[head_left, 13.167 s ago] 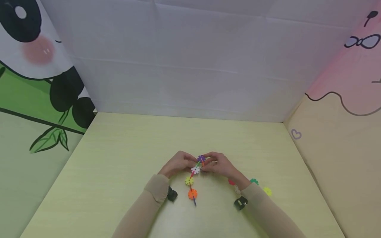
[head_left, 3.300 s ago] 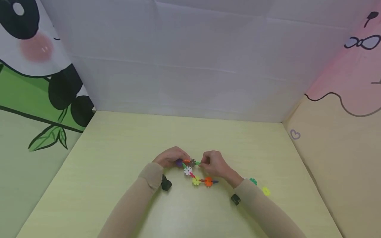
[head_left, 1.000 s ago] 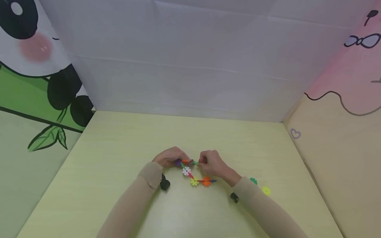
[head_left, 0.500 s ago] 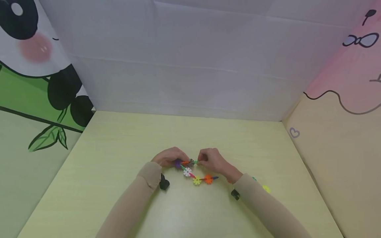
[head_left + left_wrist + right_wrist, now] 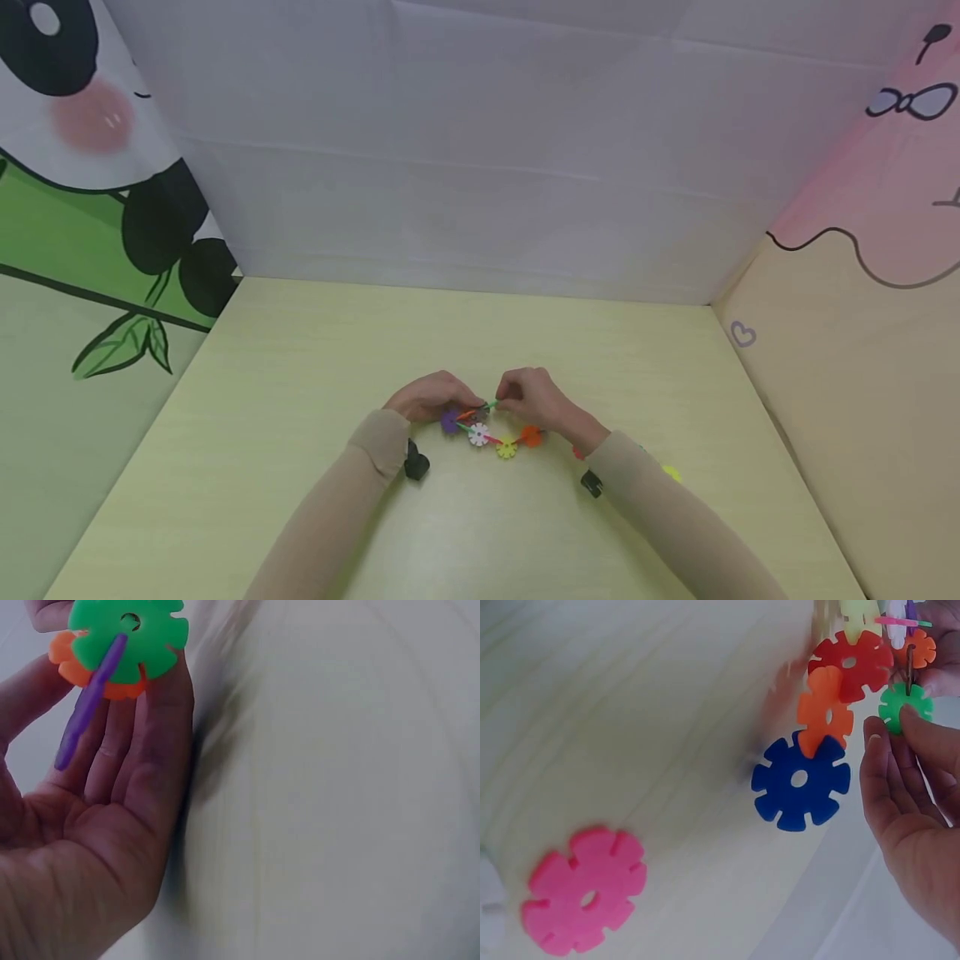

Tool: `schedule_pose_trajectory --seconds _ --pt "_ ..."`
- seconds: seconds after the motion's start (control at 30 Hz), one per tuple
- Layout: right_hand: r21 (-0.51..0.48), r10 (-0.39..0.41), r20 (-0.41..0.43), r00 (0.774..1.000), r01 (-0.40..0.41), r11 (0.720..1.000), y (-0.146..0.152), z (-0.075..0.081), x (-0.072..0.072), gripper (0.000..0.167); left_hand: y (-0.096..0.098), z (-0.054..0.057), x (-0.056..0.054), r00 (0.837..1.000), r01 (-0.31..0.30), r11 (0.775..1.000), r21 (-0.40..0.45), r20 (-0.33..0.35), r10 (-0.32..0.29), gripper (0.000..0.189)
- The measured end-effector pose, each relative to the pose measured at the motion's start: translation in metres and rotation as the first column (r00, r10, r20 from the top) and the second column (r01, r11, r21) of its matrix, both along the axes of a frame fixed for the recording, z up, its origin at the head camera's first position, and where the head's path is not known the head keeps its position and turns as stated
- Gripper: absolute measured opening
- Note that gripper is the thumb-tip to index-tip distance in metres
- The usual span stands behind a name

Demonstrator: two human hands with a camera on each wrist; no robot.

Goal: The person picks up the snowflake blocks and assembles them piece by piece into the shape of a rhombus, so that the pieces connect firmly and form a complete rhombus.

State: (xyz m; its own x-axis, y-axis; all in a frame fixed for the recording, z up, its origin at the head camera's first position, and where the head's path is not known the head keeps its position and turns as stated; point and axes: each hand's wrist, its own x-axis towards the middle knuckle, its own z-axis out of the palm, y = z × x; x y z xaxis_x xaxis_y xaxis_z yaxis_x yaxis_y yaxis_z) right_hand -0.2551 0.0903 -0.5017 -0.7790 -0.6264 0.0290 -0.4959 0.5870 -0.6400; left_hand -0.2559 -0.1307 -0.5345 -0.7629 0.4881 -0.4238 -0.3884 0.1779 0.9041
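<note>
A chain of slotted snowflake building discs, including a white disc (image 5: 478, 434), a yellow disc (image 5: 507, 448) and an orange disc (image 5: 532, 436), curves between and below both hands. My left hand (image 5: 433, 395) grips the chain at its left end; in the left wrist view an orange disc (image 5: 72, 671) lies against the fingers, behind a green disc (image 5: 154, 634) and an edge-on purple disc (image 5: 91, 703). My right hand (image 5: 534, 398) pinches the green end disc (image 5: 892, 705), joined to a brownish disc. A blue disc (image 5: 800, 784) ends the chain's other side.
A loose pink disc (image 5: 589, 896) and a partly cut-off white disc (image 5: 489, 900) lie on the table in the right wrist view. Beside the right sleeve is a loose yellow disc (image 5: 672, 472). A pale wall (image 5: 480, 208) stands behind the table.
Since the oldest frame, brownish and green discs have joined the chain past the orange one. Over the last second its lower orange-and-blue end has swung away from me, and my right hand has risen slightly.
</note>
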Motion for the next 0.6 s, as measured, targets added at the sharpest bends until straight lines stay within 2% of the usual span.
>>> schedule_pose_trajectory --seconds 0.23,0.4,0.5,0.6 --pt "-0.005 -0.027 -0.014 1.0 0.027 1.0 0.007 -0.001 -0.002 0.007 0.001 -0.002 0.0 1.0 -0.015 1.0 -0.002 0.001 0.015 0.02" --pt "-0.014 -0.046 -0.051 0.998 0.045 0.999 0.033 0.001 -0.005 0.006 0.001 -0.006 0.0 1.0 -0.017 1.0 0.005 0.014 0.016 0.016" --pt "0.028 -0.052 -0.062 0.997 0.054 0.998 0.056 0.007 -0.005 0.006 0.0 -0.007 -0.001 1.0 -0.013 1.0 0.019 0.02 0.013 0.016" --pt "0.106 -0.051 -0.033 0.998 0.054 0.993 0.08 0.012 -0.003 0.007 -0.001 -0.007 -0.001 0.999 -0.019 0.999 0.038 0.027 0.018 0.015"
